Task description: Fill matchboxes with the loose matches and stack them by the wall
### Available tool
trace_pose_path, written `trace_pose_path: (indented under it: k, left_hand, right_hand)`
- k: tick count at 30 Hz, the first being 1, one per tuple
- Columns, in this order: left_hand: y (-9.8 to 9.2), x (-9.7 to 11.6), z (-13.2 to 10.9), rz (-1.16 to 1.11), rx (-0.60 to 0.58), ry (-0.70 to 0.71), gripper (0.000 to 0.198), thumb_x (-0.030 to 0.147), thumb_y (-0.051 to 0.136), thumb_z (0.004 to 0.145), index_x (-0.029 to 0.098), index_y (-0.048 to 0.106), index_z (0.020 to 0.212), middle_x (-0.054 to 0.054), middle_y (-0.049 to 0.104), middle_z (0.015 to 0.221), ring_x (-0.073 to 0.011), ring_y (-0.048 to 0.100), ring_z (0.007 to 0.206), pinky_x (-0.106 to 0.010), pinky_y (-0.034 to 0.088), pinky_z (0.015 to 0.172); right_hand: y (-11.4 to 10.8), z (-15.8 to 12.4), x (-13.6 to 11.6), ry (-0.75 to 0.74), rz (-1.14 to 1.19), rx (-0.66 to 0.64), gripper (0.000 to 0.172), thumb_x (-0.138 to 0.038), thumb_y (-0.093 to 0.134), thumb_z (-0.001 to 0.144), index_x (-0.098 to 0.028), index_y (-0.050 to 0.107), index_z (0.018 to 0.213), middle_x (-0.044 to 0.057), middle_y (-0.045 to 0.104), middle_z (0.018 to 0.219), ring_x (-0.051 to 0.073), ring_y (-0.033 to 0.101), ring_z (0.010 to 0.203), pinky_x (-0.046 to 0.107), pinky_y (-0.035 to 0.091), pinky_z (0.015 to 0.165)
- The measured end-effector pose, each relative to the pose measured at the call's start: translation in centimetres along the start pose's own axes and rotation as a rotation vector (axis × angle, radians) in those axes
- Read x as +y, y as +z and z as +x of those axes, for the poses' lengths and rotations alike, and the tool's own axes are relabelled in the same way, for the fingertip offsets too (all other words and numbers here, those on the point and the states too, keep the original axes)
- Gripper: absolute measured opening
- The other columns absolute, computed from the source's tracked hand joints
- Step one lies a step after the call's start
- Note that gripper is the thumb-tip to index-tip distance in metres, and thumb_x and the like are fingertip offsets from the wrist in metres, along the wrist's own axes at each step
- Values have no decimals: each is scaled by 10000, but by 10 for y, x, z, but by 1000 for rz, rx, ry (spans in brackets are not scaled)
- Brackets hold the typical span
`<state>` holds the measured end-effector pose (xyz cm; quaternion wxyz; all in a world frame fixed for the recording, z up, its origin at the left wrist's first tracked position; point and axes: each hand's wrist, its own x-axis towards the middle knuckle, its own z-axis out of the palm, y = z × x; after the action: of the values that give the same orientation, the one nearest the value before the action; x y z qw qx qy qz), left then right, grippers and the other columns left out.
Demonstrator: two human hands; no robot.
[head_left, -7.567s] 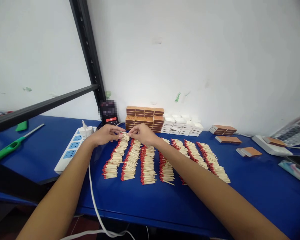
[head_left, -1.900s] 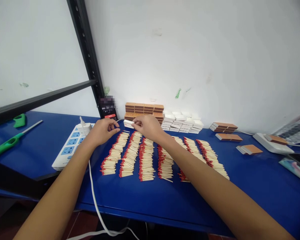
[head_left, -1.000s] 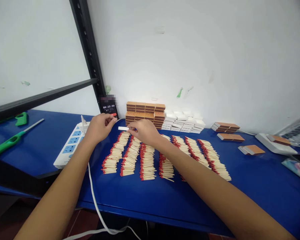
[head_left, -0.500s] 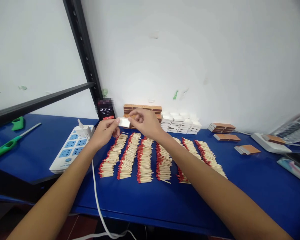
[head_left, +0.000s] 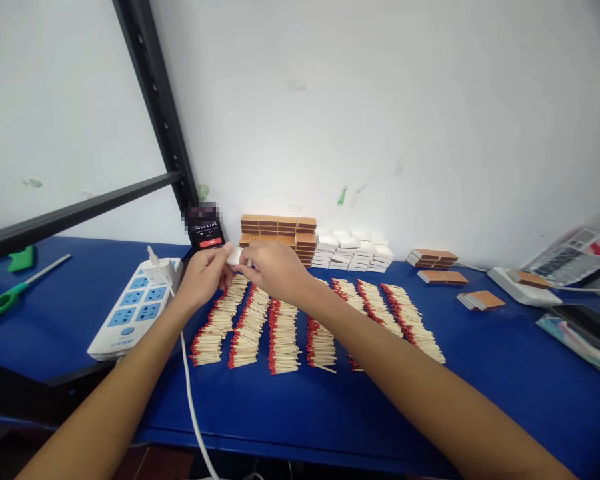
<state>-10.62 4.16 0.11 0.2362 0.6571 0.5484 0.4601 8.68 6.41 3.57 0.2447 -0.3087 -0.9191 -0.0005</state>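
A small white matchbox tray is held up over the far ends of the match rows. My left hand pinches its left end between thumb and fingers. At the tray's right end, the closed fingers of my right hand grip it too and hide part of it. Below my hands, wooden matches with red heads lie in several long rows on the blue table. Behind my right hand stand stacked brown matchboxes, and next to them is a pile of white trays.
On the left are a white power strip with a plugged-in cable, a green lighter and a black rack post. A phone leans by the post. More matchboxes and a white device sit at right.
My right hand has moved in closer to my left, covering more of the white tray. The whole view has shifted slightly; the match rows look unchanged.
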Motion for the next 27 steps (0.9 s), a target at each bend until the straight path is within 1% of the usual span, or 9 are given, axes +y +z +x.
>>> trace_pose_path:
  k: [3, 5, 8, 10, 11, 13, 16, 20, 27]
  left_hand:
    - [1, 2, -2, -25, 8, 3, 617, 610, 388, 1056, 190, 664, 698, -29, 625, 515, -154, 567, 469, -286, 459, 525]
    - [1, 3, -3, 25, 33, 20, 617, 637, 407, 1052, 184, 693, 746, -26, 644, 546, -153, 582, 501, -288, 457, 553]
    - [0, 4, -5, 131, 33, 51, 644, 665, 396, 1055, 183, 709, 764, -24, 666, 579, -153, 601, 536, -292, 449, 586]
    - [0, 4, -5, 163, 23, 60, 664, 681, 376, 1055, 183, 714, 773, -22, 673, 586, -154, 604, 540, -296, 448, 596]
    - [0, 4, -5, 175, 23, 61, 670, 687, 374, 1053, 183, 715, 775, -21, 675, 588, -153, 604, 539, -296, 447, 599]
    - [0, 3, -5, 195, 32, 59, 679, 696, 373, 1050, 180, 718, 774, -20, 676, 590, -152, 605, 540, -294, 443, 600]
    - [0, 0, -4, 212, 40, 54, 695, 706, 361, 1048, 178, 719, 772, -18, 670, 584, -149, 601, 534, -288, 439, 595]
    - [-1, -3, -3, 231, 43, 46, 698, 710, 361, 1047, 178, 721, 774, -15, 670, 586, -146, 600, 535, -279, 445, 600]
    - [-1, -3, -2, 254, 24, 27, 683, 709, 362, 1047, 181, 722, 806, -11, 671, 602, -148, 603, 545, -277, 450, 600]
  right_hand:
    - [-29, -13, 23, 49, 50, 11, 133, -237, 660, 1005, -184, 760, 935, 64, 751, 954, 187, 638, 840, 328, 411, 726]
    - [-59, -34, 53, 113, 65, 90, 134, -236, 649, 989, -202, 771, 945, 69, 758, 963, 194, 644, 829, 341, 443, 745]
    - [-104, -77, 113, 270, 16, 217, 245, -419, 638, 973, -229, 792, 947, 98, 755, 921, 228, 638, 785, 386, 475, 746]
    - [-125, -106, 155, 402, -73, 293, 347, -545, 620, 946, -248, 799, 927, 112, 752, 908, 246, 621, 763, 418, 476, 750]
    - [-131, -118, 174, 453, -103, 302, 376, -577, 608, 937, -254, 798, 913, 113, 747, 889, 251, 614, 759, 425, 475, 751]
    - [-134, -133, 204, 516, -135, 308, 404, -598, 587, 929, -254, 794, 889, 113, 735, 861, 255, 607, 751, 426, 469, 733]
    - [-126, -136, 231, 511, -170, 259, 352, -528, 590, 924, -246, 799, 910, 105, 730, 879, 251, 616, 771, 411, 475, 737]
    - [-114, -127, 246, 501, -238, 169, 277, -391, 586, 918, -228, 808, 940, 102, 730, 929, 252, 639, 820, 387, 474, 748]
    - [-107, -134, 264, 532, -289, 67, 262, -343, 588, 918, -213, 816, 923, 103, 733, 915, 253, 644, 820, 361, 453, 717]
